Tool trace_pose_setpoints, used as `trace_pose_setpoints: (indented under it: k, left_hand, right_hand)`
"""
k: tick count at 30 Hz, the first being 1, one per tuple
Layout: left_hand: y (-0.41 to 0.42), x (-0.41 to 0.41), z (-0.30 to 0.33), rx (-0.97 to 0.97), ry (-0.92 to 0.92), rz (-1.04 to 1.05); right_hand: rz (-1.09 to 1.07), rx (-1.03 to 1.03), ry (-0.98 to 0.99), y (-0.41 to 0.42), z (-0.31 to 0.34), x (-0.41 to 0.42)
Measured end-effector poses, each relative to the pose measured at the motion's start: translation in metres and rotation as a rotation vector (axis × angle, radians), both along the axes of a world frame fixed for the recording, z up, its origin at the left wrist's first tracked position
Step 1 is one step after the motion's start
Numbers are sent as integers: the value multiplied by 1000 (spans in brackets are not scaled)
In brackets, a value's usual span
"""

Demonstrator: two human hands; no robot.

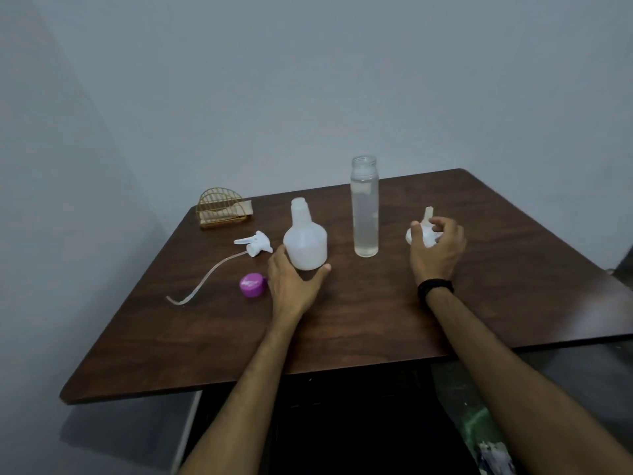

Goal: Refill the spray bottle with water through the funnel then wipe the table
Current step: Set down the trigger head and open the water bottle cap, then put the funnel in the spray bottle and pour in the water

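Note:
The white spray bottle stands uncapped on the brown table. My left hand cups its base, thumb and fingers spread around it. Its trigger head with the long dip tube lies to the left of it. A tall clear bottle of water stands open to the right. Further right, my right hand grips a white funnel that sits upside down with its spout pointing up.
A purple cap lies beside my left wrist. A gold wire napkin holder with napkins stands at the table's back left corner. Grey walls close in behind and to the left.

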State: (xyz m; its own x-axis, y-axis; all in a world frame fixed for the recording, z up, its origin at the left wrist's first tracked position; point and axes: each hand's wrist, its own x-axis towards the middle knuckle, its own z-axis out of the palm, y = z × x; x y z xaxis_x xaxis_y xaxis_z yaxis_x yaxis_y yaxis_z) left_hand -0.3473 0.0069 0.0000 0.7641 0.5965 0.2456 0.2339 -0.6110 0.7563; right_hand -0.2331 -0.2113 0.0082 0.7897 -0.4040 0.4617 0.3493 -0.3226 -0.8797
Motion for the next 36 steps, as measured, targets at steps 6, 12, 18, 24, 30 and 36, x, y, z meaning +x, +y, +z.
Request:
trace_pose_setpoints:
  k: [6, 12, 18, 24, 30, 36]
  left_hand:
    - [2, 32, 5, -192, -106, 70]
    - [10, 50, 9, -239, -121, 39]
    - [11, 50, 5, -212, -170, -15]
    - [11, 45, 4, -204, -198, -41]
    - [12, 46, 3, -205, -178, -44]
    - [14, 43, 2, -177, -197, -70]
  right_hand:
    - [58, -141, 195, -39, -5, 32]
    - [257, -255, 283, -29, -7, 59]
    - [208, -422, 274, -27, -9, 63]
    - [371, -86, 241, -30, -8, 19]
    - [509, 137, 297, -37, -7, -15]
    - [502, -401, 302, -46, -1, -32]
